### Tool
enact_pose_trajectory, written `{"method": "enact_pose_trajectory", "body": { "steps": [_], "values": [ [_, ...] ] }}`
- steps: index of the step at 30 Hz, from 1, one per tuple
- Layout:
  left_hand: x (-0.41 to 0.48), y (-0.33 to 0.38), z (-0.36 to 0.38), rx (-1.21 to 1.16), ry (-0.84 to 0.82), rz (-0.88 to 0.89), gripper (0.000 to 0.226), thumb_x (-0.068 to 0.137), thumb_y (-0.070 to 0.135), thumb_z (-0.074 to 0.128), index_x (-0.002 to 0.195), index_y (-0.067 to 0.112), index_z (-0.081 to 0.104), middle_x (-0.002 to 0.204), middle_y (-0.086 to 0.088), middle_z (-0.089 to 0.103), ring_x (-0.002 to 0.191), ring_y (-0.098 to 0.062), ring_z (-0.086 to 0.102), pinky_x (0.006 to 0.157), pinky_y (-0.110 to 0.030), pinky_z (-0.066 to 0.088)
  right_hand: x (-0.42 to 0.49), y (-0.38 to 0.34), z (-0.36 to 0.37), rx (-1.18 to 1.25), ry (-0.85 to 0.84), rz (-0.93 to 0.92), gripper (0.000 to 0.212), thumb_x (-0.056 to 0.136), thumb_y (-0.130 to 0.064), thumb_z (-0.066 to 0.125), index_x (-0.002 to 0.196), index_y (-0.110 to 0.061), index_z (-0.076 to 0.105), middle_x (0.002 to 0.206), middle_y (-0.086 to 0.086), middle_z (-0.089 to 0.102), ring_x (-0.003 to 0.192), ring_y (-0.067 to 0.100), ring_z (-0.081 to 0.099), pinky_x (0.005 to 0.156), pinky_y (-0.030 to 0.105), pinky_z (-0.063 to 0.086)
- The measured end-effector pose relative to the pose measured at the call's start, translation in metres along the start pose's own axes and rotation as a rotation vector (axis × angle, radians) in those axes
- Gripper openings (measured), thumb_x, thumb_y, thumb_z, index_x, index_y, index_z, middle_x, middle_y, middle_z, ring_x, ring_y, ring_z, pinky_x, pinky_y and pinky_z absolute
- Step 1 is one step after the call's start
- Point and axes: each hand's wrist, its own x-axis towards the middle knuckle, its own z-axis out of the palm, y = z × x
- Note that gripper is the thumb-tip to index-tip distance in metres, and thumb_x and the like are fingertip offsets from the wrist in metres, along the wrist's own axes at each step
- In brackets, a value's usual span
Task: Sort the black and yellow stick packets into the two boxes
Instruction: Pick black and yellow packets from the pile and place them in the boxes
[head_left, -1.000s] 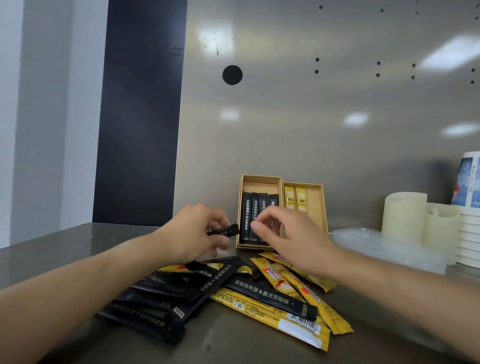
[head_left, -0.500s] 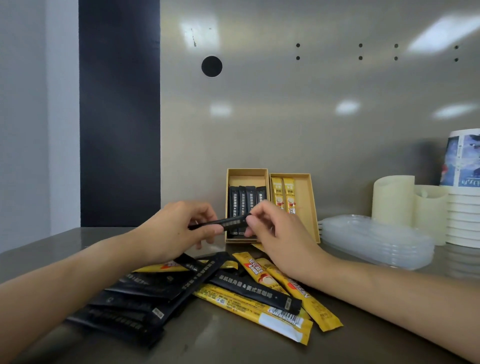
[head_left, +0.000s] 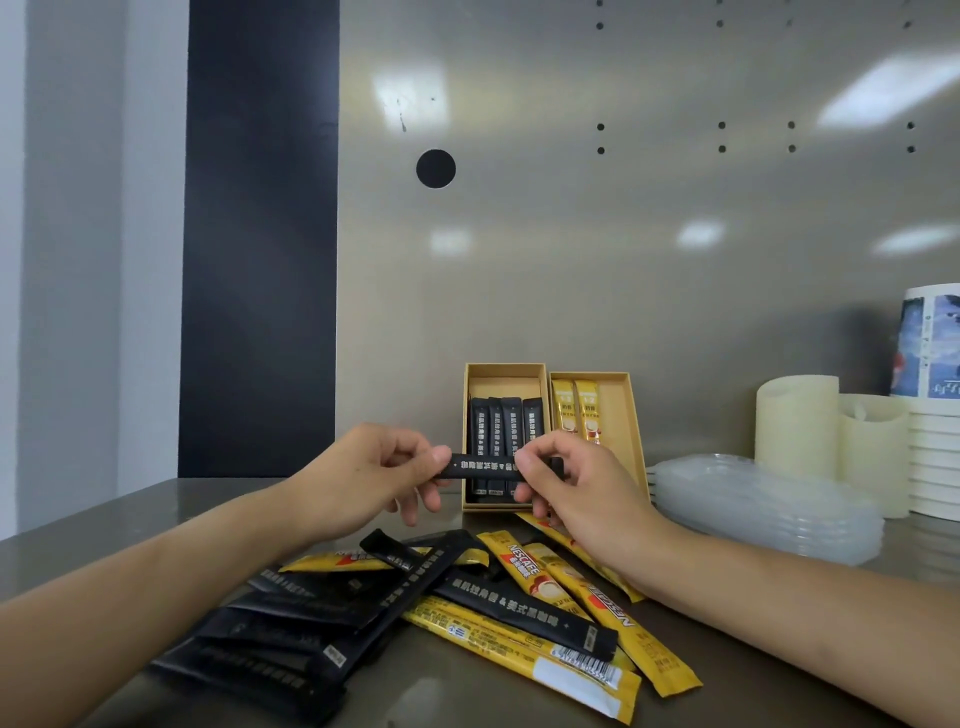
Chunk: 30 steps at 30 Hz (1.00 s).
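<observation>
Both hands hold one black stick packet (head_left: 480, 466) level, just in front of the boxes. My left hand (head_left: 363, 475) pinches its left end and my right hand (head_left: 576, 486) pinches its right end. Behind stands the left cardboard box (head_left: 506, 375) with several black packets upright in it. The right cardboard box (head_left: 621, 415) beside it holds two yellow packets (head_left: 576, 410). On the counter below my hands lies a mixed pile of black packets (head_left: 311, 618) and yellow packets (head_left: 519, 649).
A stack of clear plastic lids (head_left: 769, 509) lies right of the boxes. Two cream cylinders (head_left: 797, 423) and a stack of paper cups (head_left: 935, 415) stand at far right. A steel wall rises directly behind the boxes.
My right hand has come onto the black packet that my left hand held alone, and the packet now lies level between both hands. The camera has tilted slightly.
</observation>
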Motion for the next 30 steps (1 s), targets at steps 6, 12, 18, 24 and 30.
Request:
{"method": "enact_pose_trajectory", "body": {
  "steps": [6, 12, 18, 24, 30],
  "values": [
    [0.0006, 0.0013, -0.0012, 0.008, 0.024, 0.001, 0.04, 0.104, 0.038, 0.044, 0.093, 0.011, 0.072, 0.083, -0.007, 0.077, 0.064, -0.015, 0.065, 0.071, -0.029, 0.049, 0.002, 0.0032, 0.0008, -0.038, -0.019, 0.037, 0.016, 0.102, -0.036, 0.053, 0.108, -0.025, 0.063, 0.077, -0.005, 0.065, 0.06, -0.003, 0.059, 0.061, 0.012, 0.05],
    [-0.0028, -0.0005, 0.0024, 0.209, -0.044, 0.007, 0.022, 0.093, 0.042, 0.066, 0.086, 0.022, 0.074, 0.082, 0.006, 0.077, 0.069, -0.006, 0.067, 0.076, -0.031, 0.057, -0.0018, -0.0006, -0.0028, 0.214, 0.006, 0.04, 0.018, 0.097, -0.027, 0.065, 0.114, -0.024, 0.065, 0.089, -0.001, 0.077, 0.06, -0.003, 0.06, 0.061, 0.018, 0.049],
    [-0.0032, 0.0026, 0.0038, 0.237, -0.047, 0.009, 0.021, 0.091, 0.044, 0.066, 0.084, 0.026, 0.073, 0.082, 0.009, 0.076, 0.071, -0.006, 0.067, 0.076, -0.028, 0.056, -0.0055, -0.0019, -0.0031, 0.276, -0.02, 0.066, 0.015, 0.095, -0.024, 0.067, 0.108, -0.015, 0.069, 0.067, -0.01, 0.07, 0.057, 0.004, 0.054, 0.057, 0.021, 0.049],
    [-0.0011, -0.0003, 0.0027, 0.299, -0.049, -0.006, 0.016, 0.092, 0.042, 0.067, 0.087, 0.027, 0.072, 0.083, 0.011, 0.076, 0.07, -0.007, 0.069, 0.077, -0.031, 0.058, -0.0017, -0.0011, -0.0061, 0.281, 0.025, 0.053, 0.015, 0.095, -0.022, 0.068, 0.109, -0.017, 0.07, 0.087, -0.001, 0.074, 0.068, 0.008, 0.061, 0.058, 0.023, 0.048],
    [0.0015, -0.0059, 0.004, 0.341, -0.041, 0.012, 0.012, 0.092, 0.04, 0.068, 0.09, 0.029, 0.073, 0.084, 0.01, 0.077, 0.07, -0.007, 0.07, 0.07, -0.021, 0.056, -0.0017, 0.0034, -0.0054, 0.164, 0.022, 0.058, 0.017, 0.096, -0.028, 0.065, 0.113, -0.025, 0.066, 0.093, -0.005, 0.077, 0.066, 0.001, 0.065, 0.059, 0.019, 0.048]
  ]
}}
